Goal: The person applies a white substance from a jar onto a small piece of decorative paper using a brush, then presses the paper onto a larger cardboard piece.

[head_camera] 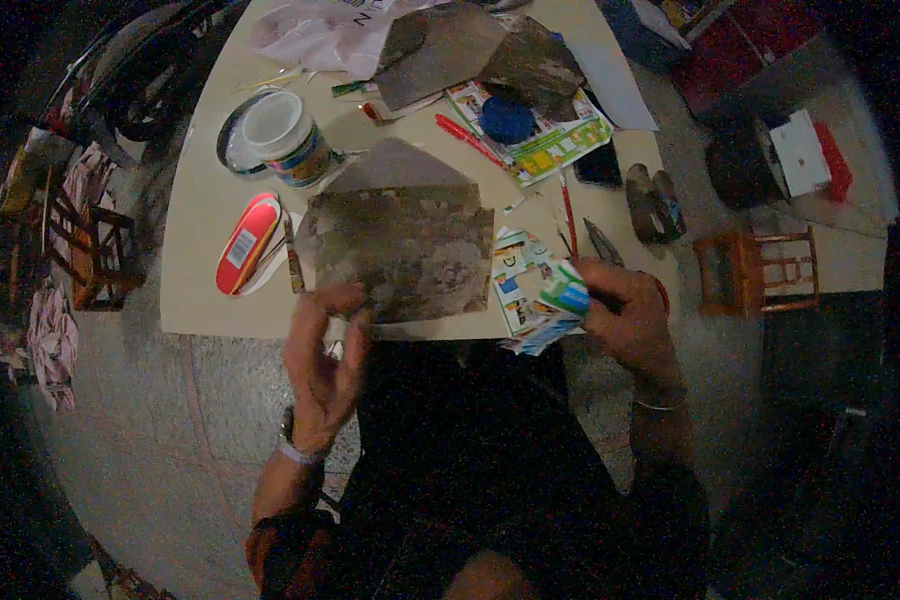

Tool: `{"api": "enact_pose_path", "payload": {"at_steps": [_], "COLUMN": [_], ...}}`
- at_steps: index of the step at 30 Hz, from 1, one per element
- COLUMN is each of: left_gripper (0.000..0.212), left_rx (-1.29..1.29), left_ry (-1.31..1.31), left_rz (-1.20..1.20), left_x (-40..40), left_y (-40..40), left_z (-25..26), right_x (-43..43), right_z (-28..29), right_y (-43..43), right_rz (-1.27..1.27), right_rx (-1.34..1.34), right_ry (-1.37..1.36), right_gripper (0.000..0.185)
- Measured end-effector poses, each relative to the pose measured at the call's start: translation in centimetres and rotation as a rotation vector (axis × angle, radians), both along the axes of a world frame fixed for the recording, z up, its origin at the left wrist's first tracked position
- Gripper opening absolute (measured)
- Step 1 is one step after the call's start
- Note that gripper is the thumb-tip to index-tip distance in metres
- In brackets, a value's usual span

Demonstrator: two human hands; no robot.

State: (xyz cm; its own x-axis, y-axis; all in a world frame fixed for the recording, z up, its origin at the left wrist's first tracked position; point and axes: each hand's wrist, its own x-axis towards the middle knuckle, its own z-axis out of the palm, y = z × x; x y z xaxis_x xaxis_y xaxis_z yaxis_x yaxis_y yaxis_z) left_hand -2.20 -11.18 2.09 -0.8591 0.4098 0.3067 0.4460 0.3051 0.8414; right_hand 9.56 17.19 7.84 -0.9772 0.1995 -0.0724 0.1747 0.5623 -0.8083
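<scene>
A dark, patchy flat sheet lies at the table's near edge, on a paler brown piece with a pointed top. My left hand is over the sheet's lower left corner, thumb and fingers curved; blur hides whether they pinch anything. My right hand holds crumpled printed paper with green and blue parts. More printed paper lies beside the sheet. A red thin-handled tool and scissors are just beyond my right hand. A slim brush-like tool rests left of the sheet.
On the table stand a white-rimmed tub and a red oval piece at left. Farther back lie a red pen, a blue round object, brown sheets and a plastic bag. A wooden chair stands right.
</scene>
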Motion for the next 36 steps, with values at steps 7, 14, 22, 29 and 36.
{"api": "enact_pose_path", "payload": {"at_steps": [7,14,22,29,36], "left_gripper": [0.03,0.047,0.038,0.032,0.023], "left_rx": [-0.245,-0.601,-0.542,-0.527,-0.555], "left_ry": [0.076,0.404,0.329,0.273,0.205], "left_rz": [0.036,-0.201,-0.163,-0.172,-0.149], "left_x": [-5.5,-8.9,-10.3,-10.7,-10.9], "left_y": [-0.6,1.8,1.5,1.8,2.2], "left_z": [-2.4,-3.9,-3.1,-3.1,-2.5], "right_x": [0.7,1.1,1.7,1.6,1.5], "right_z": [-0.5,-0.8,-1.4,-2.2,-2.4], "right_y": [0.2,0.1,1.4,1.5,1.6], "right_rz": [-0.033,-0.046,-0.064,-0.058,-0.073], "right_rx": [-0.073,-0.056,-0.117,-0.147,-0.011], "right_ry": [-0.03,-0.039,-0.104,-0.047,-0.059], "right_gripper": [0.02,0.013,0.019,0.019,0.019]}}
